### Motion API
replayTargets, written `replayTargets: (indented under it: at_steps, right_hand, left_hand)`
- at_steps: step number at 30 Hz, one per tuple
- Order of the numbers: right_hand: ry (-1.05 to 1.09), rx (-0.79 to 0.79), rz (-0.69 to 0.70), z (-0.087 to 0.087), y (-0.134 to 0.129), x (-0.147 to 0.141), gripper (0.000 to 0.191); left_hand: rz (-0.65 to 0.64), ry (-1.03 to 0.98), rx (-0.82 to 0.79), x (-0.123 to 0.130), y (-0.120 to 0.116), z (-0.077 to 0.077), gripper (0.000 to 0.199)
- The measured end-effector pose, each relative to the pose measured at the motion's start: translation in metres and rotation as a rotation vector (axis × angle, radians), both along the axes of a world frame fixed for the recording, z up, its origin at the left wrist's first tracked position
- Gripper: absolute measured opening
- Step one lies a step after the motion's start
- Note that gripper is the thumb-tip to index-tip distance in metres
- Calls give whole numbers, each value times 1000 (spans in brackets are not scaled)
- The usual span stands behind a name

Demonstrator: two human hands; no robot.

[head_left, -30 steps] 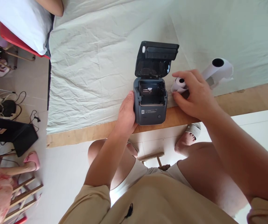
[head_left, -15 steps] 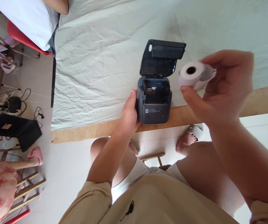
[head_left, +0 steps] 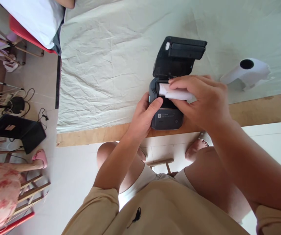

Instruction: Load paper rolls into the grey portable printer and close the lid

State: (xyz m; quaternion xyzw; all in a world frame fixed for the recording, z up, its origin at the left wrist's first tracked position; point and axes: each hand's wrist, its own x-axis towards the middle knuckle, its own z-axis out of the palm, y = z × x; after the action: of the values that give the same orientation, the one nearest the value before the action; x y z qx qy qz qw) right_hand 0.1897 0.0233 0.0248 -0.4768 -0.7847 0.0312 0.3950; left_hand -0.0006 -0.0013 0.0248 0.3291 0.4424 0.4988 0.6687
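A small dark printer (head_left: 167, 120) stands at the table's front edge, its lid (head_left: 179, 58) flipped up and back. My left hand (head_left: 144, 114) grips its left side, the thumb over the rim of the paper bay. Between the thumb and fingers of my right hand (head_left: 199, 98) is a white paper roll (head_left: 164, 88), its left end inside the bay. My palm and fingers hide the roll's right part. To the right, a white curled paper piece (head_left: 255, 71) with a dark round opening lies on the cloth.
A pale wrinkled cloth (head_left: 101, 71) covers the wooden table (head_left: 93, 136). At the upper left are a red chair (head_left: 27, 37) and part of another person's arm. Stools, cables, a black object (head_left: 30, 133) and a person in a floral garment are at the left.
My right hand has moved left with the roll, which has gone into the printer's bay. My left thumb has come over the bay's rim. The curled white paper at the right has come into sight.
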Motion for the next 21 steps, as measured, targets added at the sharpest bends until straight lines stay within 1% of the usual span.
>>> replayTargets:
  at_steps: [3, 6, 9, 12, 14, 15, 16, 17, 18, 19, 20, 21]
  right_hand:
    - [40, 3, 53, 0, 2, 0, 24]
    - [103, 97, 100, -1, -1, 0, 24]
    - [130, 146, 170, -3, -9, -4, 26]
    - [142, 200, 241, -7, -19, -9, 19]
    - [161, 204, 296, -9, -21, -8, 6]
    - [194, 193, 307, -10, -21, -5, 8]
    - [242, 181, 293, -10, -19, -2, 11]
    - [294, 169, 250, -11, -16, 1, 12]
    - [337, 146, 187, -12, -13, 5, 8]
    - [366, 103, 120, -13, -10, 8, 9]
    - [380, 41, 66, -13, -6, 11, 22]
    - [382, -32, 46, -14, -2, 13, 38]
  left_hand:
    - [9, 0, -14, 1, 0, 0, 31]
    - [-3, -21, -10, 0, 0, -2, 29]
    - [-38, -75, 11, -2, -1, -3, 29]
    - [-26, -46, 20, -3, -2, -2, 36]
    - [-6, 11, 44, -4, -3, -1, 48]
    - [-2, 36, 56, -4, -3, -1, 54]
    - [-6, 55, 64, -5, -3, -2, 58]
    - [-12, 68, 69, -5, -3, -2, 61]
    - [-19, 75, 74, -6, -2, -2, 63]
    - [-30, 76, 77, -6, -2, -3, 64]
    - [-43, 70, 81, -6, -2, -2, 67]
    - [-51, 63, 83, -6, -2, -2, 70]
